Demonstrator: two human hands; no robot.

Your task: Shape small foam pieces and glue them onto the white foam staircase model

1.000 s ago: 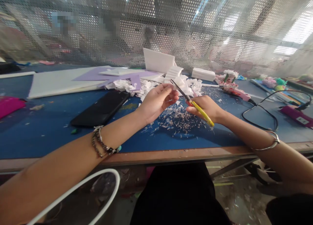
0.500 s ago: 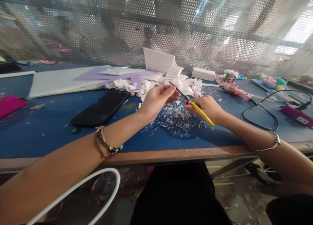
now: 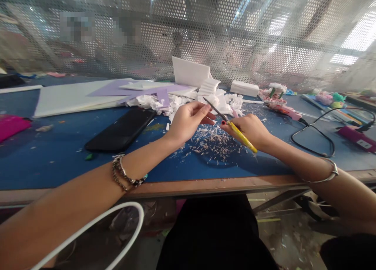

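Blue table (image 3: 58, 164) before perforated metal screen (image 3: 164, 31); white sheets (image 3: 73, 99) and crumpled scraps (image 3: 147, 101) lying far, perhaps to leave near side for handwork. Hands apart: right hand (image 3: 249, 129) wrapped around yellow-handled scissors (image 3: 236, 130), angled far left, likely to bring tips to left hand (image 3: 185, 123). Left fingers curled beside tips; cannot tell what, if anything, held. Pale clippings (image 3: 217, 144) scattered on table below.

Your forearms (image 3: 148, 156) bare. Behind left grip (image 3: 185, 121), your wrist wears bracelets (image 3: 133, 181): slim double strand, dark beads, silver-toned links, small turquoise bead (image 3: 145, 177) on side toward right grip (image 3: 251, 131). Well back from right grip, on your forearm, thin silver-toned bangle (image 3: 334, 169). Below both grips, your lap in plain black cloth (image 3: 216, 234). Smooth white cable (image 3: 141, 215) loops below left grip, passing your forearm.
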